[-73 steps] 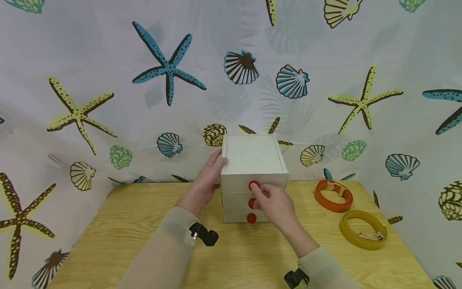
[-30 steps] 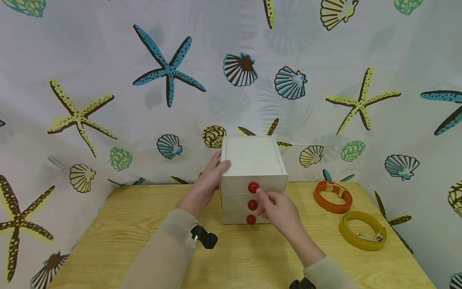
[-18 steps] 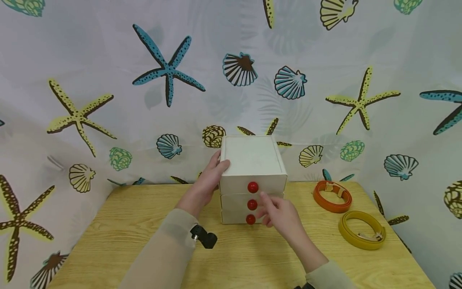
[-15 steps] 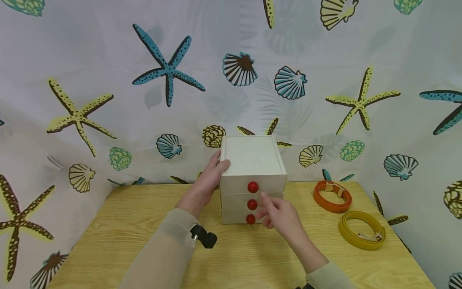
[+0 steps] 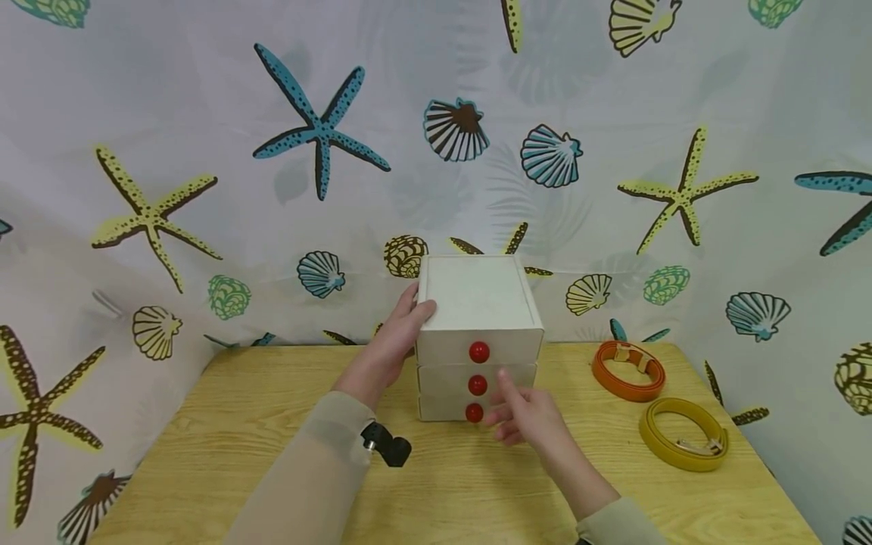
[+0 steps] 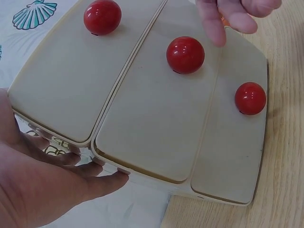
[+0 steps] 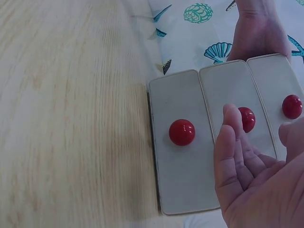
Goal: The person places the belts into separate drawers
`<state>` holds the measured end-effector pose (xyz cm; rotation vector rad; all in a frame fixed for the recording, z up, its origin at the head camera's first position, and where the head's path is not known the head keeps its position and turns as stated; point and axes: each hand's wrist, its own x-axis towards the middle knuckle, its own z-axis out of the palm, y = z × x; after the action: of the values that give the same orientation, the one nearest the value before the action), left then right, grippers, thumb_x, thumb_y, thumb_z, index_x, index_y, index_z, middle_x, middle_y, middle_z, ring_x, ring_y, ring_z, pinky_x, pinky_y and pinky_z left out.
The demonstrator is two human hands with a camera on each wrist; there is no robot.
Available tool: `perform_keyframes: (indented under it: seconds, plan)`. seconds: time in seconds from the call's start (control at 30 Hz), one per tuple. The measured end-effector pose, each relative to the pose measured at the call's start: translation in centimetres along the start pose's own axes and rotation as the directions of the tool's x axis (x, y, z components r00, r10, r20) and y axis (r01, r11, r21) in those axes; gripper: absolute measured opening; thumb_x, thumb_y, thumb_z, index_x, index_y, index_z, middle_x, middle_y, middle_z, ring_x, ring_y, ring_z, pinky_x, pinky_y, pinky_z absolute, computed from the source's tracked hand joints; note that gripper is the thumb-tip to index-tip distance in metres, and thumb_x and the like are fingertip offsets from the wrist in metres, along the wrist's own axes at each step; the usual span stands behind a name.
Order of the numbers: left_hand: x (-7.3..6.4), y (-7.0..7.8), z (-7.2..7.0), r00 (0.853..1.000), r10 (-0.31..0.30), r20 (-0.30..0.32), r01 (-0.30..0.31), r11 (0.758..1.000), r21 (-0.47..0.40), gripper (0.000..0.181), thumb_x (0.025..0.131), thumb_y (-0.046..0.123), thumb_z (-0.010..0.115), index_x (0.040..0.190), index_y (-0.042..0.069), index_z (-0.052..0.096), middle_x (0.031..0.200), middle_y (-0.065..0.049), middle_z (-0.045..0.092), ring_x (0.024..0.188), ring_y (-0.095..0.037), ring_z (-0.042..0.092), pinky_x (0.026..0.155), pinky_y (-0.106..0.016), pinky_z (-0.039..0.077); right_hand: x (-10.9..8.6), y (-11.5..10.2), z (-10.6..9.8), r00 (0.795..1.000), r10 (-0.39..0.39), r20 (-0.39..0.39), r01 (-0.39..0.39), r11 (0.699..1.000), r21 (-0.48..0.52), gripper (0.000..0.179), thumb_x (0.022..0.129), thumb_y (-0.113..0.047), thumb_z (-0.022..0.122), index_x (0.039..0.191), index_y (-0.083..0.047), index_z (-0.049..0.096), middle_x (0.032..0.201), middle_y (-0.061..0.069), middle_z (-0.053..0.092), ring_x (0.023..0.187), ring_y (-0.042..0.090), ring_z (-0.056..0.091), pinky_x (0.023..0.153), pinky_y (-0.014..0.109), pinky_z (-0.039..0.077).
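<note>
A white box of drawers (image 5: 477,291) stands on the wooden table, its stacked drawer fronts flush. Each front carries a round red knob: the top knob (image 5: 480,352), the middle knob (image 5: 478,384) and the bottom knob (image 5: 474,412). My left hand (image 5: 391,344) rests on the box's left side, its thumb over the top edge. Extended fingers (image 6: 102,185) lie along that side in the left wrist view. Just in front of the lower drawers hovers my right hand (image 5: 534,420), holding nothing, fingers loose. It partly covers the middle knob (image 7: 247,119) in the right wrist view.
An orange rolled belt (image 5: 628,371) lies on the table to the right of the box. Nearer the right edge is a yellow rolled belt (image 5: 683,434) with a metal buckle. A patterned cloth (image 5: 436,204) hangs behind the table (image 5: 272,454) and along both sides.
My right hand was at the top knob with finger and thumb; it has let go and drawn down and to the right, its fingers spreading. The left hand stays on the box.
</note>
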<state>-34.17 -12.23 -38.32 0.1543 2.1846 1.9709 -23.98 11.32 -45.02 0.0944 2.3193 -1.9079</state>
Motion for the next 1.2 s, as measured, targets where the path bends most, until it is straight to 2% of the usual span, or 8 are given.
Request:
perform_keyframes:
  seconds: [0.2, 0.47, 0.73, 1.2]
  plan:
    - [-0.1, -0.1, -0.1, 1.0, 0.004, 0.004, -0.004, 1.0, -0.003, 0.078, 0.113, 0.049, 0.051, 0.178, 0.038, 0.01, 0.184, -0.006, 0.011, 0.165, -0.036, 0.019, 0.126, -0.067, 0.024, 0.3, 0.7, 0.5, 1.0, -0.004, 0.024, 0.003, 0.999, 0.044, 0.082, 0.113, -0.066, 0.047, 0.127, 0.01, 0.073, 0.096, 0.015, 0.081, 0.067, 0.019, 0.071, 0.068, 0.038, 0.065]
    - [-0.1, -0.1, -0.1, 1.0, 0.013, 0.011, -0.013, 1.0, -0.006, 0.078, 0.113, 0.048, 0.051, 0.178, 0.038, 0.01, 0.183, -0.005, 0.012, 0.163, -0.036, 0.021, 0.126, -0.066, 0.026, 1.0, 1.4, 1.2, 0.998, 0.033, 0.062, -0.041, 0.991, 0.127, 0.08, 0.114, -0.063, 0.047, 0.13, 0.011, 0.072, 0.101, 0.015, 0.082, 0.071, 0.017, 0.072, 0.068, 0.033, 0.063]
    - [-0.1, -0.1, -0.1, 1.0, 0.004, 0.002, -0.004, 1.0, 0.002, 0.076, 0.113, 0.048, 0.05, 0.178, 0.039, 0.011, 0.183, -0.006, 0.013, 0.164, -0.037, 0.021, 0.126, -0.066, 0.025, 1.3, 1.6, 1.8, 0.992, 0.071, 0.106, -0.094, 0.969, 0.23, 0.079, 0.114, -0.063, 0.047, 0.131, 0.011, 0.071, 0.102, 0.012, 0.082, 0.072, 0.014, 0.071, 0.07, 0.029, 0.062]
    - [-0.3, 0.1, 0.0, 1.0, 0.015, 0.003, -0.015, 1.0, -0.01, 0.076, 0.114, 0.045, 0.05, 0.178, 0.036, 0.011, 0.182, -0.005, 0.017, 0.162, -0.035, 0.025, 0.127, -0.065, 0.025, 1.8, 1.6, 2.7, 0.988, 0.063, 0.141, -0.108, 0.937, 0.333, 0.075, 0.115, -0.059, 0.048, 0.133, 0.011, 0.068, 0.096, 0.008, 0.08, 0.073, 0.012, 0.071, 0.068, 0.027, 0.061]
